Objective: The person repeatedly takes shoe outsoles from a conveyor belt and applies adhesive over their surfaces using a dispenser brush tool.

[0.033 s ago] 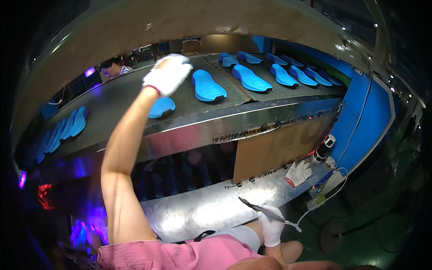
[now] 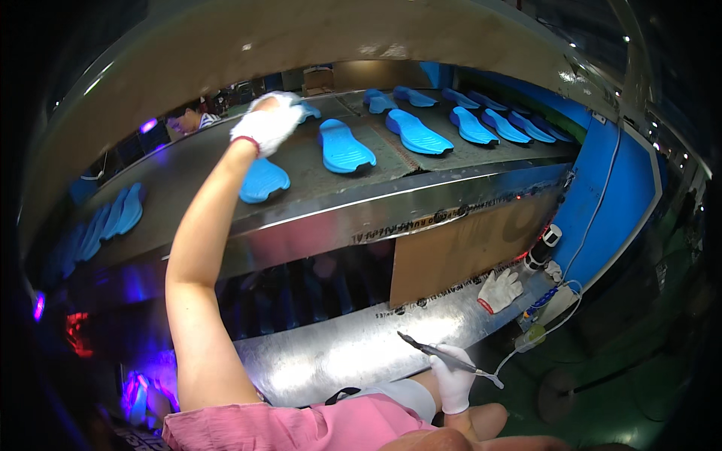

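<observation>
My left hand [image 2: 268,125], in a white glove with a red cuff, is stretched out over the dark conveyor belt [image 2: 195,180]. A partly covered blue sole [image 2: 308,111] shows beside its fingers, which are blurred, so its grip cannot be made out. Just below the hand and behind my wrist lies another blue sole [image 2: 263,182]; a third sole [image 2: 344,146] lies to the right. Low at the right, my right hand [image 2: 453,379], also gloved in white, is closed round a slim brush [image 2: 432,352] with a dark tip pointing up and left. A pale tube joins its back end.
Several blue soles [image 2: 421,134] lie farther right on the belt, and more stand in a row [image 2: 113,214] at the left. A metal shelf [image 2: 331,361] runs below, with a loose glove [image 2: 500,291] and a cardboard sheet [image 2: 459,259]. Overhead is a curved hood [image 2: 316,41].
My left hand has shifted slightly left and down, uncovering part of the sole beside its fingers. More of the sole near my wrist shows. The right hand and brush have stayed put.
</observation>
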Motion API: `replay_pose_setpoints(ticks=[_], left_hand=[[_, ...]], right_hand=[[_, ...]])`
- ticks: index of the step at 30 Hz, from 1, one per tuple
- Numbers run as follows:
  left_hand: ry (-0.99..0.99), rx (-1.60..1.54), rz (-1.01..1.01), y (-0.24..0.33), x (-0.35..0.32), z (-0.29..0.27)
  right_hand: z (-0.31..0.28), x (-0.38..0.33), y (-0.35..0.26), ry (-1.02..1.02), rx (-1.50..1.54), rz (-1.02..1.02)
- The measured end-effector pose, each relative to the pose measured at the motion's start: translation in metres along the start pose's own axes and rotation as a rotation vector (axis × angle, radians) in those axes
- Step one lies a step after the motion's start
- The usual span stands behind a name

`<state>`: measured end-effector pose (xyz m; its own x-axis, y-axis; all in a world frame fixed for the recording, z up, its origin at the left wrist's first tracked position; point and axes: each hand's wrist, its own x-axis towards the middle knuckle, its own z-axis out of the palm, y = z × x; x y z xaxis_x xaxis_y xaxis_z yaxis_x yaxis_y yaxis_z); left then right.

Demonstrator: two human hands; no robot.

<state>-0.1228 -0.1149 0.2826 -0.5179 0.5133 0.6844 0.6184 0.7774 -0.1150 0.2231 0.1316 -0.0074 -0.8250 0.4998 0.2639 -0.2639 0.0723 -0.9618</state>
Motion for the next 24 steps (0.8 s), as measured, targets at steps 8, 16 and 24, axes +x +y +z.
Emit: replay_pose_setpoints(ticks=[8, 16, 24], left_hand=[[-0.256, -0.103, -0.499, -0.051, 0.086, 0.073], [-0.419, 0.274, -0.491, -0.112, 0.104, 0.175], [-0.672, 0.299, -0.551, -0.138, 0.133, 0.233]], right_hand=[[0.006, 0.044, 0.004, 0.052, 0.132, 0.227], [0.0, 0.071, 0.016, 0.066, 0.104, 0.303], [-0.001, 0.089, 0.024, 0.146, 0.055, 0.393]])
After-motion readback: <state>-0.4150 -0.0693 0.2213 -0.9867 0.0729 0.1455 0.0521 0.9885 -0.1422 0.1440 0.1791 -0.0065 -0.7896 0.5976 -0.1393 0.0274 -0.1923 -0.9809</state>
